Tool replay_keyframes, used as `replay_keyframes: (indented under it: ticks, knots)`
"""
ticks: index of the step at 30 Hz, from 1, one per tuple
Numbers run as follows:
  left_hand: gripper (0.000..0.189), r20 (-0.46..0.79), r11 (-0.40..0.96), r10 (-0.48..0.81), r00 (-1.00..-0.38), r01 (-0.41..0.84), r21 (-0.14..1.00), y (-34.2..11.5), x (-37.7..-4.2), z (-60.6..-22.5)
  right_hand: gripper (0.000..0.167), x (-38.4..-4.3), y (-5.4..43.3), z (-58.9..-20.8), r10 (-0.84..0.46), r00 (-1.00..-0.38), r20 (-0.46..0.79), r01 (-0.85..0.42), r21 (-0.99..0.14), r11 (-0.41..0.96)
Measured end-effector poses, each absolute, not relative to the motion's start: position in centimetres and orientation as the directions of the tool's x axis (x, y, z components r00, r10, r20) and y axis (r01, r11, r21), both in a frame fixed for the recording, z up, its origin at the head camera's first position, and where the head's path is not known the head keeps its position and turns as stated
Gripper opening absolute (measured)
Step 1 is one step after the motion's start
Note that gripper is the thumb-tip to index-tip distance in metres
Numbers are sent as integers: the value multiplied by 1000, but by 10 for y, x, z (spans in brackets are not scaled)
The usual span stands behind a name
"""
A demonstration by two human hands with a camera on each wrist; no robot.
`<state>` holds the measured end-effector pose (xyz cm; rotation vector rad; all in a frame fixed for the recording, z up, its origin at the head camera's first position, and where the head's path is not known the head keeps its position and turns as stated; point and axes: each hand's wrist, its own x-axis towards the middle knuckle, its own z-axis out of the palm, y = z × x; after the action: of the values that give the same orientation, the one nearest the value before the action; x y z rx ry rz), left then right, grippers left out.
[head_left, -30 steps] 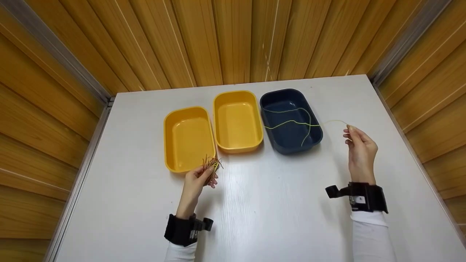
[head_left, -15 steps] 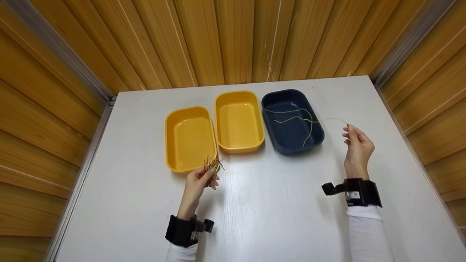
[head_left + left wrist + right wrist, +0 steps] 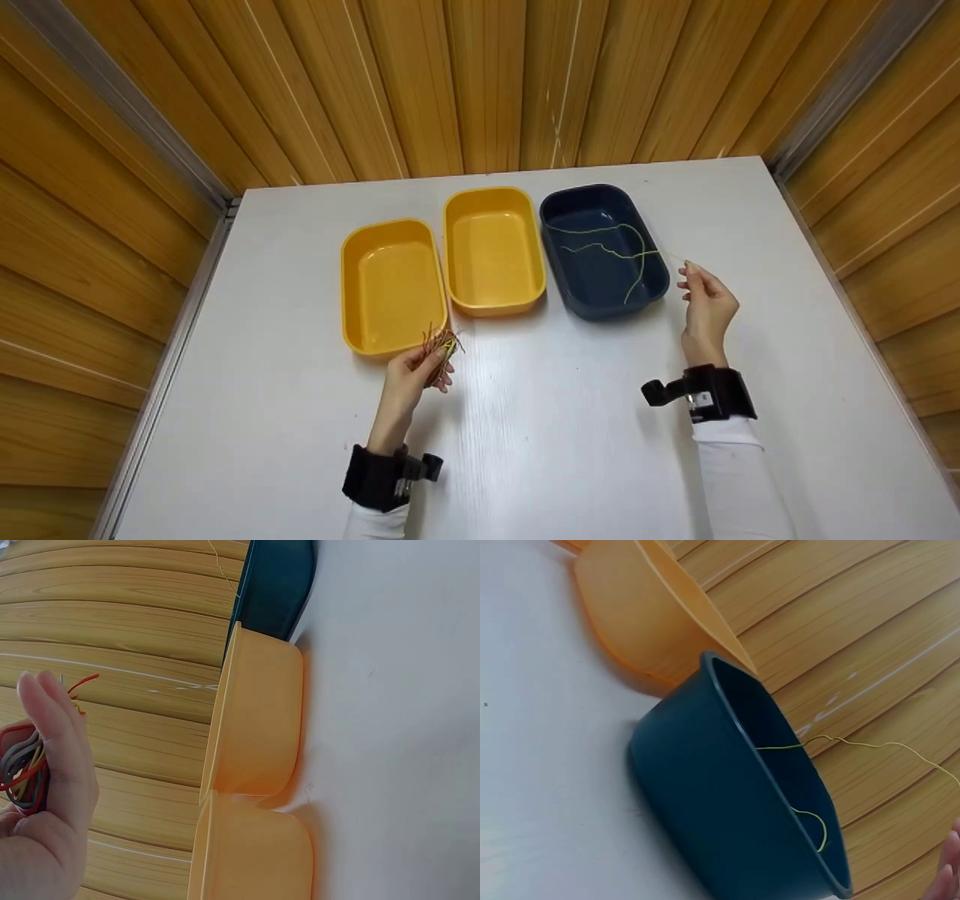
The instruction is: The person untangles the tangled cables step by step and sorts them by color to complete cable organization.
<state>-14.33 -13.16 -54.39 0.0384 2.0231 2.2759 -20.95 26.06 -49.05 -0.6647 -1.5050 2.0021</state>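
My left hand [image 3: 412,373] grips a bundle of thin wires [image 3: 441,346], red, grey and yellow, beside the near right corner of the left yellow bin [image 3: 342,300]. The left wrist view shows the wire bundle [image 3: 26,769] looped in the palm. To the right of the dark blue bin [image 3: 600,311], my right hand [image 3: 709,311] pinches one end of a yellow-green wire [image 3: 622,256], which stretches over the rim into the bin. Another yellow-green wire [image 3: 643,244] lies curved inside the blue bin. At the right wrist view's edge only some fingers [image 3: 949,862] show.
A second yellow bin [image 3: 491,308] stands between the left yellow bin and the blue one. All three bins sit on a white table [image 3: 540,435], with wood-patterned walls [image 3: 480,82] at the back and sides.
My right hand has moved left, toward the blue bin. The held wire's far end, earlier across the bin's left rim, now appears within the bin. The left hand has barely moved.
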Motion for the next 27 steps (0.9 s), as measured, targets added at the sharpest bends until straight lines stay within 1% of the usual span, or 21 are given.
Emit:
replay_keyframes:
  ticks: [2, 3, 4, 5, 9, 11, 12, 15, 20, 24, 27]
  knots:
    - [24, -98, -111, 75, -992, -106, 988, -126, -136, -517, 6, -210, 258, -493, 679, -733, -46, -107, -977, -182]
    - [25, -118, -105, 67, -991, -125, 987, -125, -134, -510, 7, -209, 256, -493, 674, -738, -32, -98, -983, -154]
    - [25, -119, -110, 64, -991, -125, 986, -123, -131, -500, 8, -209, 254, -494, 669, -743, -20, -88, -988, -127]
    - [25, -105, -127, 69, -992, -113, 985, -125, -133, -507, 10, -209, 253, -496, 666, -746, -8, -78, -992, -100]
    - [25, -96, -121, 66, -993, -104, 987, -125, -133, -508, 21, -208, 250, -504, 636, -770, 58, -39, -998, 44]
    - [24, -101, -127, 69, -992, -109, 986, -125, -133, -507, 20, -208, 251, -510, 621, -778, 98, -25, -992, 125]
    - [25, -134, -112, 60, -989, -140, 984, -121, -128, -489, 19, -207, 251, -512, 612, -782, 121, -18, -985, 172]
    - [23, -162, -121, 60, -985, -168, 978, -121, -128, -487, 17, -206, 251, -516, 592, -788, 171, 19, -954, 300]
    - [24, -180, -128, 63, -982, -187, 974, -121, -128, -487, 16, -207, 249, -517, 551, -810, 198, 88, -889, 449]
    - [24, -185, -128, 63, -981, -192, 973, -120, -128, -488, 15, -211, 248, -518, 499, -832, 242, 82, -837, 542]
    - [25, -178, -128, 74, -981, -186, 974, -120, -127, -489, 14, -213, 249, -519, 458, -842, 285, 48, -806, 591]
